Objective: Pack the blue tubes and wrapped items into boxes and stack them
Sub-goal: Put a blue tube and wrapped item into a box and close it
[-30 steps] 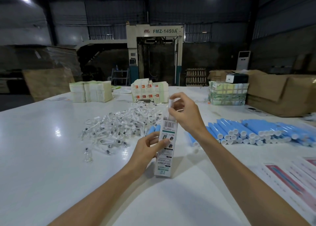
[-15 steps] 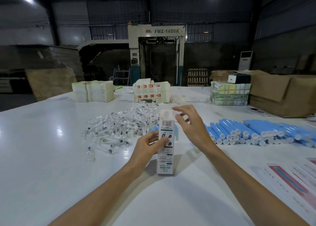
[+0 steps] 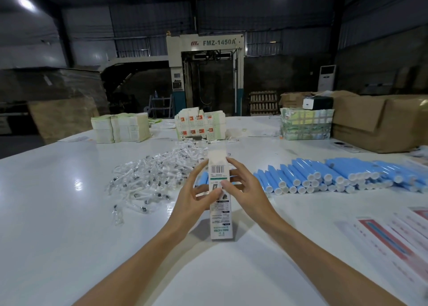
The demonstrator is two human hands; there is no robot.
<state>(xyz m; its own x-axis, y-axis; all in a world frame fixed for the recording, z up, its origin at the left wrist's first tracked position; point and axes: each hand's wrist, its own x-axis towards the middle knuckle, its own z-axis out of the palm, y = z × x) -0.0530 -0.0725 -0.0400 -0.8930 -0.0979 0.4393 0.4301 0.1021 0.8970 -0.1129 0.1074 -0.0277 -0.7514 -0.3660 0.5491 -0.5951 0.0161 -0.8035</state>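
The white box (image 3: 219,222) is held upright, its lower end apparently resting on the counter (image 3: 58,213), and is gripped at mid-height from both sides. The left hand (image 3: 196,193) is wrapped round the left edge with the thumb laid across the printed front, as in the earlier frames. The right hand (image 3: 246,189), which was raised at the top of the box half a second ago, has been lowered to the right edge and is now clamped there, thumb on the front. The top flap (image 3: 216,157) is left standing open above the barcode. The blue tubes (image 3: 335,178) are heaped on the counter to the right of the box, with a few seen behind the hands. The wrapped items (image 3: 152,178) are piled to its left. Neither heap appears changed.
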